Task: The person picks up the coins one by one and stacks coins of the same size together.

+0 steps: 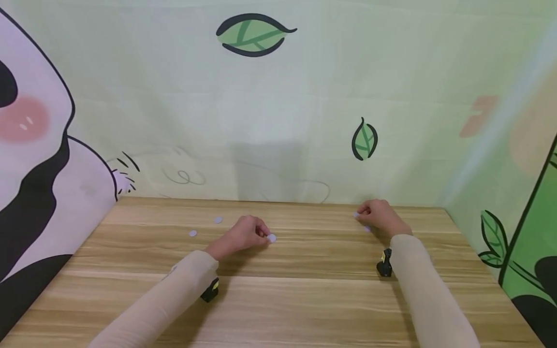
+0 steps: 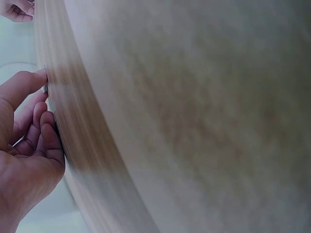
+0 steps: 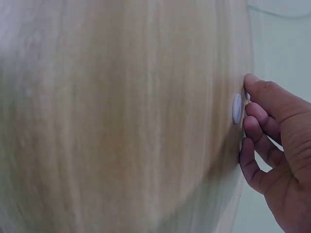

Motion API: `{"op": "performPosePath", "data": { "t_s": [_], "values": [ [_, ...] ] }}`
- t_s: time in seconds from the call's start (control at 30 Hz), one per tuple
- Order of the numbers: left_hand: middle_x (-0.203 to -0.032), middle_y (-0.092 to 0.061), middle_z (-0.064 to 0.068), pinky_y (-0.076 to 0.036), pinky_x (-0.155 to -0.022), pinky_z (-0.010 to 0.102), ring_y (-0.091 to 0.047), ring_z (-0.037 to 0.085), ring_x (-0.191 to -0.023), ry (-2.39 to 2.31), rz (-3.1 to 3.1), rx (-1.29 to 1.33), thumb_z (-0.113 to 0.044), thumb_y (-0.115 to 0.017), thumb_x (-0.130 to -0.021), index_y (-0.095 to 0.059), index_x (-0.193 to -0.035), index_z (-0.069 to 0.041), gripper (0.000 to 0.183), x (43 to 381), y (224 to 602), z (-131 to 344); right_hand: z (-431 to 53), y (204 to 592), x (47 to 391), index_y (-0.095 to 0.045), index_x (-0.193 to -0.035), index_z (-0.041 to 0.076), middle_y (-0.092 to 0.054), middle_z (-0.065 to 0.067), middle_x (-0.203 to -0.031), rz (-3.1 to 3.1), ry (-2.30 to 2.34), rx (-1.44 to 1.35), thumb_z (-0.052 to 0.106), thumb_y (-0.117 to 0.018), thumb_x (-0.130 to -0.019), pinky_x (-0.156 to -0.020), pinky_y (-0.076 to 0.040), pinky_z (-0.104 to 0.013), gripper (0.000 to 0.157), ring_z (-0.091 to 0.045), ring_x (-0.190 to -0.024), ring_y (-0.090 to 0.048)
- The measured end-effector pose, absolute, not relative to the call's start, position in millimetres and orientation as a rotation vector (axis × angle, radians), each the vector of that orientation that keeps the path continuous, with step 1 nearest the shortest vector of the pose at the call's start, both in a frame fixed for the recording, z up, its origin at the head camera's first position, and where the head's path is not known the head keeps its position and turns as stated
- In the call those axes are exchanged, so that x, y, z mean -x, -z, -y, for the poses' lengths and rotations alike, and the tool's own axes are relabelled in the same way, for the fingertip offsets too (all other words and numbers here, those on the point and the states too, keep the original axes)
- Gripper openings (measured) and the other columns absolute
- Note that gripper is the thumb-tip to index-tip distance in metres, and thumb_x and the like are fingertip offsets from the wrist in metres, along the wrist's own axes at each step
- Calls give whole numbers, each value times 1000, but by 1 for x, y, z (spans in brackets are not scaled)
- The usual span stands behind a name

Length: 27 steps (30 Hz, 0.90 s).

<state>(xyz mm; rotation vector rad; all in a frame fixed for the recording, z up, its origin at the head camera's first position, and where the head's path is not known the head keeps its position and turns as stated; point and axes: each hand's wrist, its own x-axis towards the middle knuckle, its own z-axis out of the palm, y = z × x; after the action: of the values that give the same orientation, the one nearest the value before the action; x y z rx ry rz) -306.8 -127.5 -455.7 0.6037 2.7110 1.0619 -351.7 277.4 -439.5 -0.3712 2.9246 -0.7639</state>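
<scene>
My left hand (image 1: 247, 233) pinches a small white disc (image 1: 271, 238) between thumb and fingers, low over the middle of the wooden table. In the left wrist view the disc shows only as a thin edge at the fingertips of the left hand (image 2: 31, 131). Toward the table's back right, my right hand (image 1: 381, 216) pinches another white disc (image 1: 356, 214). A further white disc (image 3: 236, 108) lies flat on the table right beside the fingers of the right hand (image 3: 277, 136); in the head view it sits just below that hand.
Two more white discs, one nearer the back (image 1: 218, 220) and one closer (image 1: 193, 233), lie on the table left of my left hand. The wooden table (image 1: 304, 309) ends at a printed cloth backdrop (image 1: 278, 106). Black wrist devices hang under both sleeves.
</scene>
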Motion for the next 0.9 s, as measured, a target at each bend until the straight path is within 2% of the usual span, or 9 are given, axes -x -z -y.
{"op": "performPosePath", "data": {
  "t_s": [0.6, 0.9],
  "values": [
    [-78, -66, -1, -46, -66, 22, -54, 9, -72, -1048, -2731, -631, -9, -84, -82, -76, -88, -4, 11, 305, 454, 127, -281, 446, 357, -72, -102, -3, -70, -8, -90, -2932, 765, 411, 20, -71, -95, -79, -51, -37, 24, -20, -83, -61],
    [-78, -65, -1, -45, -65, 22, -53, 10, -72, -1053, -2729, -608, -8, -84, -82, -76, -88, -4, 10, 305, 454, 127, -283, 447, 358, -72, -102, -2, -70, -8, -90, -2932, 764, 432, 21, -71, -94, -80, -52, -38, 24, -19, -83, -62]
  ]
}}
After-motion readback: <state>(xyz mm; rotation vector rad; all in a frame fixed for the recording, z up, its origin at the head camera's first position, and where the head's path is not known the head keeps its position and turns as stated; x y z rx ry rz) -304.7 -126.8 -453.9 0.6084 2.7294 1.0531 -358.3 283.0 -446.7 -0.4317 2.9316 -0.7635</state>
